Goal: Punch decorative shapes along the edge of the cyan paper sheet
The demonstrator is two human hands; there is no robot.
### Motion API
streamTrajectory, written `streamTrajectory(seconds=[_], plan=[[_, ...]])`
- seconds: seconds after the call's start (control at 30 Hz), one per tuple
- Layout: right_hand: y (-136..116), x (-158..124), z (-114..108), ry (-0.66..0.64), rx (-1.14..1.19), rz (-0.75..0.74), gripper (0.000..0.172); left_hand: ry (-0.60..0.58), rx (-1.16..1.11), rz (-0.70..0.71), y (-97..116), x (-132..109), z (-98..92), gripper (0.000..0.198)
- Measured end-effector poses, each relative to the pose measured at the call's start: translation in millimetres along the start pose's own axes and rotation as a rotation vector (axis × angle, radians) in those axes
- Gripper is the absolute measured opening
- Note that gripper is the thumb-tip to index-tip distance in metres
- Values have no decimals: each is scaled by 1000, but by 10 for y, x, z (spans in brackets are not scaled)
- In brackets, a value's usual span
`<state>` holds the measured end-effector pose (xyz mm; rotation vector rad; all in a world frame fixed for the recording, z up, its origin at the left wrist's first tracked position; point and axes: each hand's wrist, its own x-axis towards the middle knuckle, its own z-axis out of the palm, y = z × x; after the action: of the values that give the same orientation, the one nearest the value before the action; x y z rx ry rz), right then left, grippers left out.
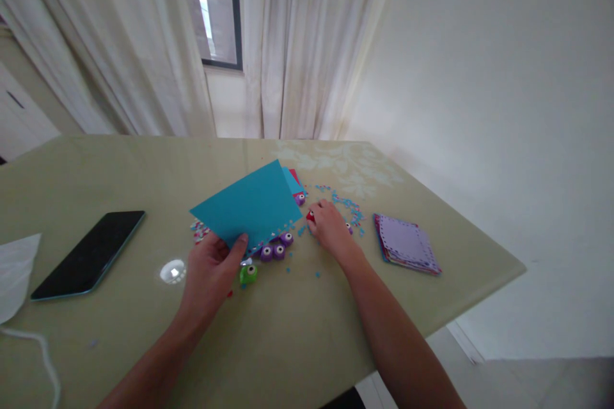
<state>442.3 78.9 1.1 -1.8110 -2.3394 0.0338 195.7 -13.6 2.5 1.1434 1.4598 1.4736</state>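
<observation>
My left hand [211,268] grips a blue sheet of paper [254,201] at its near edge, thumb on top, the sheet tilted above the table. A row of small punched holes runs along part of that edge. My right hand [329,223] is closed around a small red paper punch [311,215] just off the sheet's right corner. Below the sheet sit several purple paper punches [273,252] and a green one [248,275]. Another purple punch [300,199] lies beyond, beside more blue and red paper [293,180], partly hidden by the sheet.
Blue paper bits [352,206] lie scattered right of my right hand. A stack of punched paper squares [407,244], lilac on top, rests at the right. On the left are a black tablet [91,255], a white sheet [16,275] and a white cable [45,351]. A wall borders the table's right side.
</observation>
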Motion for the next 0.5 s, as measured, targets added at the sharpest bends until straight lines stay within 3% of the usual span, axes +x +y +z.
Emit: streamTrajectory(seconds=[0.07,0.13,0.23,0.37,0.5], plan=[[6,-22,-17,9,35,-2,15,9,26,5,0,-6,-3,42],[1,-41,-36,108,174,13,10,16,29,-1,-1,-12,-10,41],[-32,-64,-59,253,642,50,15,58,23,-20,10,-13,-16,40],[-146,-101,-81,153,1316,51,36,78,-23,-33,29,1,-19,40],[-279,-152,-105,41,1437,65,40,54,-3,-52,22,8,-32,39]])
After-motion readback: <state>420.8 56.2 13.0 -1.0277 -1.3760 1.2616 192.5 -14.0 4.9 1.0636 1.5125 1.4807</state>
